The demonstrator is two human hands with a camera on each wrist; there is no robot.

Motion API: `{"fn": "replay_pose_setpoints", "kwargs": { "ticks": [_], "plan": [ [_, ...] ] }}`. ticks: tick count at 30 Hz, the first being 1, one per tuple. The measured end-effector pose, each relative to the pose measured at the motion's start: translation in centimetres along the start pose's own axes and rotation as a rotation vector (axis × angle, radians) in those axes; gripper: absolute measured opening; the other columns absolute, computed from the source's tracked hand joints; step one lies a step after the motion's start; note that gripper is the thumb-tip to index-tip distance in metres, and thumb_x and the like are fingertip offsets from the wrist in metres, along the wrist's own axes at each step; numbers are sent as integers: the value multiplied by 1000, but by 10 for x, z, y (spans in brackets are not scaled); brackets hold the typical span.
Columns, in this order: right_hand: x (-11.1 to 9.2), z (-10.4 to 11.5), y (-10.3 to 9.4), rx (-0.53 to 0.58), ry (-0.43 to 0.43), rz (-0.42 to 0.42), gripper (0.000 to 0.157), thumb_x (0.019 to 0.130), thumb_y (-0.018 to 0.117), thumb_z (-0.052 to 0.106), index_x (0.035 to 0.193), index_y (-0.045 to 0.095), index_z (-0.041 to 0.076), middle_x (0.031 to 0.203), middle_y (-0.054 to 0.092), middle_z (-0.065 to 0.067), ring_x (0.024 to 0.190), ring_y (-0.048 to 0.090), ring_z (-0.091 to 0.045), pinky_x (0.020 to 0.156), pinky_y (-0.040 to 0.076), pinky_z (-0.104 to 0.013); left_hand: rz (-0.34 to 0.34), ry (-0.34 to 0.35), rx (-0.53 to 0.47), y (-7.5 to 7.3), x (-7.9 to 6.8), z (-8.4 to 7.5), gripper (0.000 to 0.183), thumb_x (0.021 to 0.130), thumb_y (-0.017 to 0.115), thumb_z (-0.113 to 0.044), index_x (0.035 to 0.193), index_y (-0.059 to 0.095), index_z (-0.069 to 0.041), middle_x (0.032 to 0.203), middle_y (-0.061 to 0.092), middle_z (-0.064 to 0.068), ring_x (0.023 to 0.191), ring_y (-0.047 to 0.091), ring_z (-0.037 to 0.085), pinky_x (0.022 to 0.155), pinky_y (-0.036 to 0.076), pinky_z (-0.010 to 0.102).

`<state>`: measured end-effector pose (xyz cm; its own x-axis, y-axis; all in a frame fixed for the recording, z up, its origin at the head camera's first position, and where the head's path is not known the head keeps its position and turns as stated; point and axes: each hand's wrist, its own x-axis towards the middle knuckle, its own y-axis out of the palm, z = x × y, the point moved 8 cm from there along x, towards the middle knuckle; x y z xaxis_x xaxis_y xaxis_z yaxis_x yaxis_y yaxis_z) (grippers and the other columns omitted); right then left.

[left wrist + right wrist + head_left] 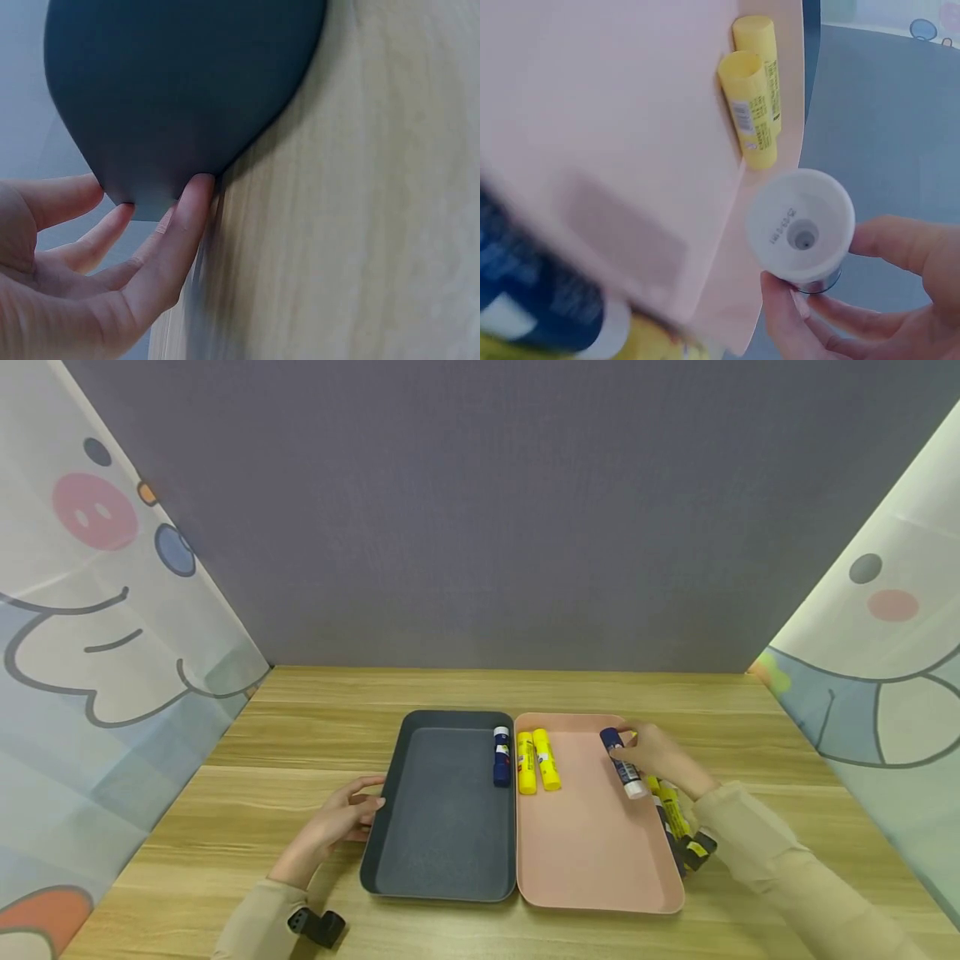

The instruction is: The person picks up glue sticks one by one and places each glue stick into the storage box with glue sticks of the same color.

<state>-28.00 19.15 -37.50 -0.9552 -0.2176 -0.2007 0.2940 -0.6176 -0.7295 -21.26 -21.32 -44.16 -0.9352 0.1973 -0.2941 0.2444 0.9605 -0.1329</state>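
Note:
My right hand pinches a dark blue glue stick with a white end over the right part of the pink tray. In the right wrist view the white end of that glue stick faces the camera, between thumb and fingers. Two yellow glue sticks lie side by side at the pink tray's left wall. One blue glue stick lies along the right wall of the dark grey tray. My left hand touches that grey tray's left side, fingertips on its outer wall.
Several more yellow and blue glue sticks lie on the wooden table right of the pink tray, partly under my right forearm. The two trays stand edge to edge. A grey panel closes off the back, with cartoon-printed sheets at both sides.

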Motion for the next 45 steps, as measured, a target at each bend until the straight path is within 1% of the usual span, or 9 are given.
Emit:
{"fn": "replay_pose_setpoints", "kwargs": {
  "ticks": [10, 16, 20, 24, 28, 32, 34, 40, 45],
  "plan": [
    [22, 22, 17, 25, 27, 7, 52, 84, 57, 13, 127, 38, -8, 83, 56, -16, 56, 51, -16, 56, 49, -35, 6, 3, 0, 1, -1, -1, 53, 90, 51, -16, 135, 28, 1, 108, 53, 21, 76, 61, 20, 67, 50, 38],
    [31, 37, 26, -52, 9, -42, 49, 81, 61, 16, 123, 46, -4, 93, 60, -18, 51, 55, -14, 54, 50, -33, 11, 4, 1, 1, -1, -1, 53, 90, 51, -15, 135, 27, 1, 108, 53, 20, 74, 61, 19, 67, 50, 38],
    [34, 45, 37, -6, 18, 3, 49, 82, 61, 16, 125, 46, -2, 103, 59, -19, 56, 56, -14, 56, 50, -32, 11, 2, 3, 1, -1, 0, 52, 90, 50, -15, 135, 27, 1, 109, 52, 21, 74, 61, 19, 67, 50, 38],
    [37, 53, 46, 70, 24, 63, 49, 83, 57, 12, 127, 43, -3, 96, 60, -16, 57, 55, -15, 60, 50, -33, 9, 3, 3, 1, 0, 0, 52, 90, 50, -14, 134, 27, 2, 110, 51, 22, 75, 61, 20, 67, 50, 39],
    [42, 61, 54, 136, 25, 97, 50, 83, 55, 8, 129, 40, -4, 98, 58, -17, 56, 52, -15, 61, 49, -34, 6, 4, 0, 1, 0, 0, 53, 90, 50, -15, 134, 27, 2, 110, 51, 23, 76, 61, 20, 68, 50, 39],
    [49, 72, 59, 116, 16, 90, 49, 82, 56, 9, 127, 42, -6, 114, 52, -22, 58, 54, -16, 59, 49, -32, 5, 4, -6, 1, 0, 0, 52, 90, 50, -14, 134, 27, 2, 109, 52, 22, 75, 61, 20, 67, 50, 39],
    [52, 77, 61, 88, 14, 78, 49, 82, 58, 11, 125, 43, -7, 115, 52, -23, 61, 56, -16, 58, 50, -32, 4, 4, -7, 1, 0, 0, 52, 90, 50, -14, 134, 27, 2, 109, 52, 22, 75, 61, 20, 67, 50, 39],
    [58, 94, 69, 53, -12, 89, 48, 82, 58, 12, 123, 44, -8, 96, 60, -19, 57, 54, -14, 55, 51, -30, 8, 10, -7, 1, 0, -1, 52, 90, 50, -14, 134, 27, 2, 108, 52, 22, 75, 61, 20, 68, 50, 40],
    [60, 107, 75, 53, -17, 119, 49, 82, 58, 12, 124, 43, -8, 77, 58, -10, 43, 39, -11, 54, 49, -31, 6, 10, 0, 0, 0, 0, 52, 90, 50, -14, 134, 28, 2, 108, 53, 21, 76, 61, 20, 68, 50, 40]
  ]
}}
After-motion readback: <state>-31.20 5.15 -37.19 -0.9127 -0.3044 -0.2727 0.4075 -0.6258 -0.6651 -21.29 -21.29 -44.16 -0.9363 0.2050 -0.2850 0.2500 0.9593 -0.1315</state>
